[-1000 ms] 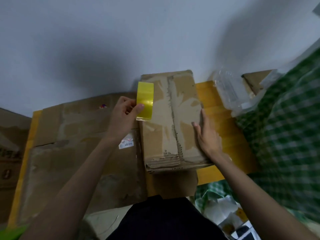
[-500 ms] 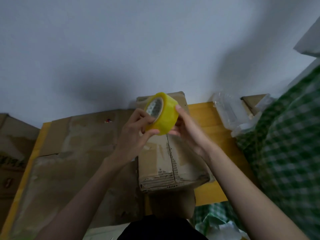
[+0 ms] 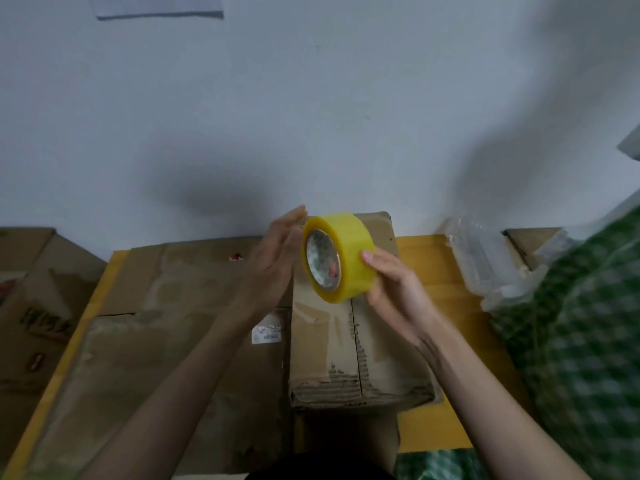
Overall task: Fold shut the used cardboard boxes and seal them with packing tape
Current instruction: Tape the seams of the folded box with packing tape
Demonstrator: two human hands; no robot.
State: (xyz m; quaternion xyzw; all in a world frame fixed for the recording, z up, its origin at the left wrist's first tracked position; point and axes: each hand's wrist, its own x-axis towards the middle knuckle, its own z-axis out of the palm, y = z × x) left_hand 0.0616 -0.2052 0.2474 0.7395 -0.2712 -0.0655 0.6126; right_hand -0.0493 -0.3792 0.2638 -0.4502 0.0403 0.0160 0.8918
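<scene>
Right hand (image 3: 394,292) around tape roll (image 3: 343,254)

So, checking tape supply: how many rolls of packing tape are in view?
1: the yellow packing tape roll, held by the right hand above the folded brown cardboard box. Others may lie out of sight.

Tape roll (image 3: 349,252) between fingers (image 3: 367,255): glossy translucent yellow plastic, smooth; core inside shiny. Cardboard box (image 3: 360,344) below fingers: matt brown, rough, top layer torn, corrugation bared along seam. Flattened cardboard (image 3: 145,334) left of fingers: matt, scuffed, white paper label (image 3: 266,333). Surface (image 3: 433,271) right of fingers: yellow wood, smooth. Farther right: clear crinkled plastic packaging (image 3: 485,265), green checked cloth (image 3: 581,341). Wall (image 3: 311,116) beyond fingers: matt painted.
</scene>
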